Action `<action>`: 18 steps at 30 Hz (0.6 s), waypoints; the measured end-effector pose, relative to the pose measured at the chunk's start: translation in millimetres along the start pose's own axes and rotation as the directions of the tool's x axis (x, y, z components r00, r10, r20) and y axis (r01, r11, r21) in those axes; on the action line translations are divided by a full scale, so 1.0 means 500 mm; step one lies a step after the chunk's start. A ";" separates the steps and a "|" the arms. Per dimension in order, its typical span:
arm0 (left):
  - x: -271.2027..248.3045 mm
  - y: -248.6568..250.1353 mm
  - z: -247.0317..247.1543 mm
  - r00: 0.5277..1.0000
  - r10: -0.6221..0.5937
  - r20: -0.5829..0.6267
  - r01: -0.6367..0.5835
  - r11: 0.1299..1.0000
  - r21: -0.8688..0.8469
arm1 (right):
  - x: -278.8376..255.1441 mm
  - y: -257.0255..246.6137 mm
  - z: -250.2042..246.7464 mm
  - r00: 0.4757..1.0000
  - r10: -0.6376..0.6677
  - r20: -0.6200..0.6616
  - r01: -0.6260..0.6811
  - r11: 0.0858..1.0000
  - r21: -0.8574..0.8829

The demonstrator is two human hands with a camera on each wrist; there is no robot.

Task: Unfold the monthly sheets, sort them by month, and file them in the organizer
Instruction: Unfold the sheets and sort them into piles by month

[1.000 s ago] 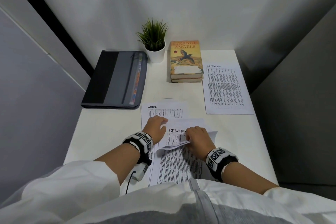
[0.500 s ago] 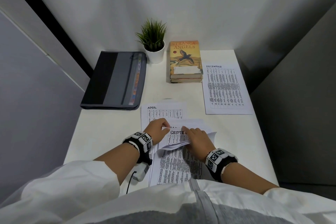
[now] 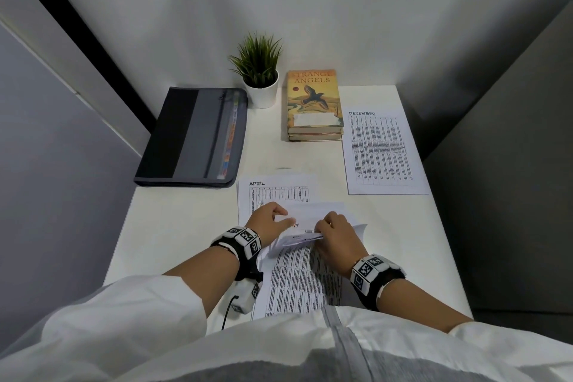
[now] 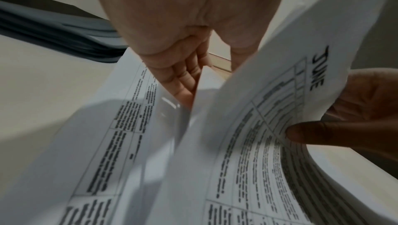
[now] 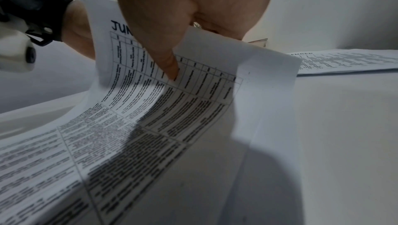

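White desk fills the narrow booth. Nearest, the right hand pinches the curled top of the June sheet, thumb on its print, while the left hand pinches a sheet's edge beside it. Beyond lie the April sheet and December sheet, then the closed organizer, far left.

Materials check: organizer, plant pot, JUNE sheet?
Organizer: looks like woven fabric, matte black and grey, with a translucent plastic zip panel.
Pot: smooth glossy white, ceramic or plastic, cannot tell.
JUNE sheet: thin matte printer paper; it curls under the right hand's grip.
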State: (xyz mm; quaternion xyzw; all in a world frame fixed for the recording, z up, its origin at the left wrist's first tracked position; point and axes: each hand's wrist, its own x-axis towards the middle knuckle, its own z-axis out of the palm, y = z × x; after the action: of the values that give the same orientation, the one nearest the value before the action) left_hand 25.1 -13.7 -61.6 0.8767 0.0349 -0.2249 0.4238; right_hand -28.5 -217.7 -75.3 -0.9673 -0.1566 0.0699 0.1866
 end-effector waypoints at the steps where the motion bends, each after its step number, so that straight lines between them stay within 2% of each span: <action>1: 0.000 0.000 -0.002 1.000 -0.012 0.005 0.012 1.000 -0.006 | 0.000 0.000 -0.001 1.000 -0.009 -0.005 0.008 1.000 -0.010; 4: 0.000 0.002 -0.013 0.999 -0.015 0.039 0.014 0.999 0.045 | 0.000 -0.002 -0.003 0.999 -0.041 0.005 0.041 0.999 -0.013; 7: -0.003 0.004 -0.016 0.998 0.011 0.061 -0.018 0.993 0.117 | -0.004 -0.006 -0.007 1.000 -0.014 0.011 0.013 0.997 0.070; 14: 0.000 0.006 -0.007 0.997 -0.019 0.069 0.019 1.000 0.006 | -0.006 -0.006 -0.004 0.998 0.013 0.055 -0.018 0.995 0.101; 18: -0.001 0.001 -0.005 0.998 -0.017 0.059 0.017 1.000 0.006 | -0.005 -0.004 -0.003 0.999 -0.010 0.031 0.009 1.000 0.024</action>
State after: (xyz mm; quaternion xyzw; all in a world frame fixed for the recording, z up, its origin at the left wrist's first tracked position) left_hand 25.7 -12.1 -59.6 0.8705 0.0292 -0.2544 0.4202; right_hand -31.0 -217.2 -73.2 -0.9630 -0.1634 0.0861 0.1962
